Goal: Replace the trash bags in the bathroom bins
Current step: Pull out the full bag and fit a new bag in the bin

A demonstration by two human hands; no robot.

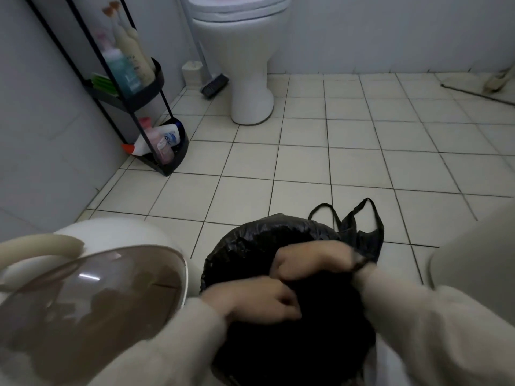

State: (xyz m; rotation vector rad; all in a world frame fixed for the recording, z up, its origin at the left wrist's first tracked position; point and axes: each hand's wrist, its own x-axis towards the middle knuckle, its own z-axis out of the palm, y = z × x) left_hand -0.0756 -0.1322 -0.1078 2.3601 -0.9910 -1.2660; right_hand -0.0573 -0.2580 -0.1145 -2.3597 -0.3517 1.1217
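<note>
Hands up front: left hand (pixel 262 299) and right hand (pixel 309 263) both curl into the bag (pixel 245 246), bunching plastic at its middle. It's blurred, so I can't tell the exact finger hold. Bag sits low centre, draped over what looks like the bin, hidden beneath. Likely step: gathering the mouth for lift-out. Collect the whole rim first, keep the neck pinched, and pull straight up to avoid tears or spills. Spare bag (pixel 359 232) with loop handles lies on the tiles against its far side. Lid (pixel 111 288) is just left, toilet (pixel 248 65) well beyond.
</note>
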